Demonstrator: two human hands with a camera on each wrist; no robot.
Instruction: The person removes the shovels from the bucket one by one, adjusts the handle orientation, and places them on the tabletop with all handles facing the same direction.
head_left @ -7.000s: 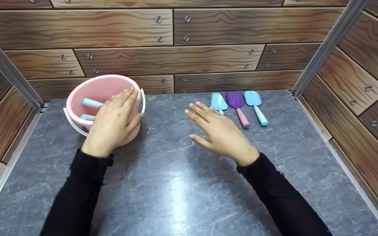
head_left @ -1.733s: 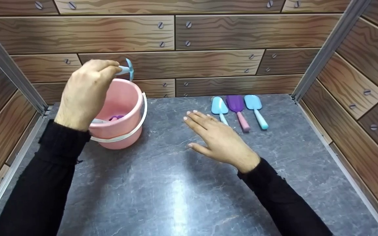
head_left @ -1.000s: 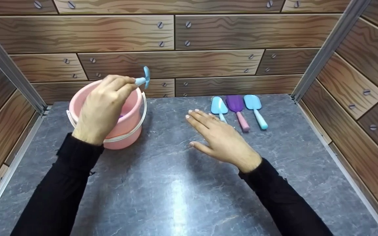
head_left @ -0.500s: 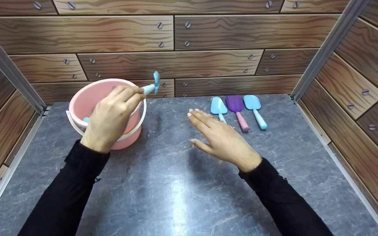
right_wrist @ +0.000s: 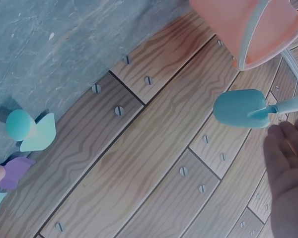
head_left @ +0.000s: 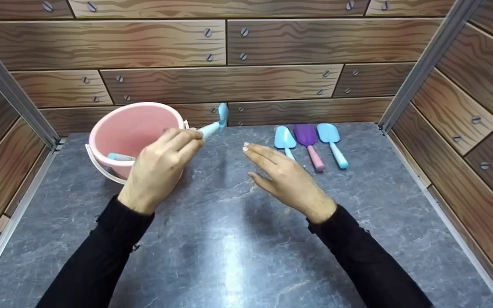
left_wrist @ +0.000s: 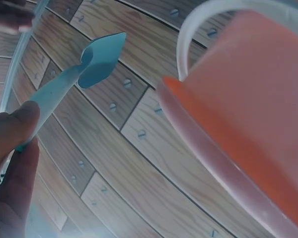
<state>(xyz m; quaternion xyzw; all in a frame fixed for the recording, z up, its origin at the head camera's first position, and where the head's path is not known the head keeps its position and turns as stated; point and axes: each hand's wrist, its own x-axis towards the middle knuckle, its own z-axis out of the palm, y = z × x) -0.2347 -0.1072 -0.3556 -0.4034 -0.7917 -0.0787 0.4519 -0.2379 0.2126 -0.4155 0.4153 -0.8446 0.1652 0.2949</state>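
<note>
Pink bucket (head_left: 139, 124) walls rose upright at the left of the head view from a grey marbled tabletop (head_left: 208, 239), a white bail (head_left: 103, 170) hanging round the near side. Inside showed a pale blue handle (head_left: 120, 157), its right end hidden by the left hand (head_left: 158, 169). That hand pinched a light blue trowel (head_left: 214, 127) by its handle between thumb and fingers. The trowel was raised off the tabletop just right of the bucket, a little left of the frame's centre, its blade toward the upper right. Right of centre, above the tabletop, the right hand (head_left: 287, 179) was spread flat, fingers straight and close together, thumb apart. Beyond it lay 3 tools in 1 row: a blue shovel (head_left: 285, 137), its handle partly behind the right hand, a purple shovel (head_left: 305, 134) with a pink handle, and a turquoise-ended shovel (head_left: 329, 133). A plank-patterned panel (head_left: 464, 98) filled the right edge.
</note>
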